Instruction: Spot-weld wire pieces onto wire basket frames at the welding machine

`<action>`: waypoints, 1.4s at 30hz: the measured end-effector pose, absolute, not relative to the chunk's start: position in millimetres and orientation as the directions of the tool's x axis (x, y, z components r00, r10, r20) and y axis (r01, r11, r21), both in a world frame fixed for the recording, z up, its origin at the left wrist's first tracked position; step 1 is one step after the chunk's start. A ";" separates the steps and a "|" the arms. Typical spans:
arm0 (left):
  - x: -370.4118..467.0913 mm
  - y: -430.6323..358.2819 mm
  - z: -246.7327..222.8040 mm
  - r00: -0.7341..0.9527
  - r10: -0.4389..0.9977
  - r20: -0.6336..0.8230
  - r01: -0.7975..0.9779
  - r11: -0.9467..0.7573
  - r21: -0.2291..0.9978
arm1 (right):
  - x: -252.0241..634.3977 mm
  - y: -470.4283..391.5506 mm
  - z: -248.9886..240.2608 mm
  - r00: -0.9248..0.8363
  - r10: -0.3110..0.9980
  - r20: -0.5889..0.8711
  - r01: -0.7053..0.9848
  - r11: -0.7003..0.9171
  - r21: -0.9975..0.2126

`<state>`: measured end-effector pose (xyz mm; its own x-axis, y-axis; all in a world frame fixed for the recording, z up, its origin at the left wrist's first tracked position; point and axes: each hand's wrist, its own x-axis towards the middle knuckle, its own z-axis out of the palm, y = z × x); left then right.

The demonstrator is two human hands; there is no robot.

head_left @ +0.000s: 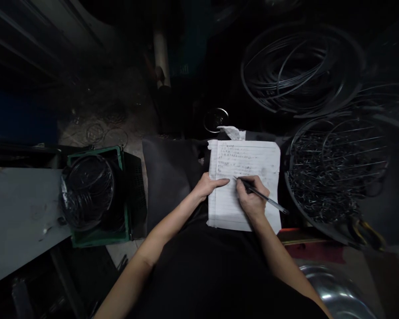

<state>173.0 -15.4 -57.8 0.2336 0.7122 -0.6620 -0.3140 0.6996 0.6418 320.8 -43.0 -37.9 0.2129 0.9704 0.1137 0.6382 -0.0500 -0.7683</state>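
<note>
A lined notepad (231, 208) with handwriting over its upper half lies in front of my body. My left hand (208, 185) grips its left edge, the thumb stretched flat over the page and the other fingers hidden beneath. In my right hand (253, 199) is a dark pen (271, 202), pinched between thumb and fingers. The pen's tip is at the page just below the written lines, close to my left thumb; whether it touches the paper I cannot tell. A crumpled scrap of paper (233, 133) sticks out above the pad's top edge.
To the right stands a round tub (293, 195) full of bent wire pieces, with yellow-and-black handled pliers (369, 235) at its rim. Coiled wire (295, 82) fills another tub behind it. A green crate (98, 241) holds bagged coils at left. A metal basin (332, 292) sits lower right.
</note>
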 end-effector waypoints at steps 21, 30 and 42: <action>189.4 -23.3 -67.9 0.252 0.746 -0.617 -0.303 0.666 0.681 | 317.2 -41.4 -39.5 0.229 0.967 0.111 0.593 -0.049 -0.803; 183.6 -26.0 -82.9 0.328 0.751 -0.573 -0.221 0.651 0.727 | 317.1 -42.8 -45.9 0.164 0.972 0.169 0.688 0.010 -0.726; 180.4 -21.2 -81.9 0.363 0.752 -0.551 -0.070 0.612 0.788 | 312.3 -41.4 -52.5 0.148 0.974 0.174 0.778 -0.006 -0.629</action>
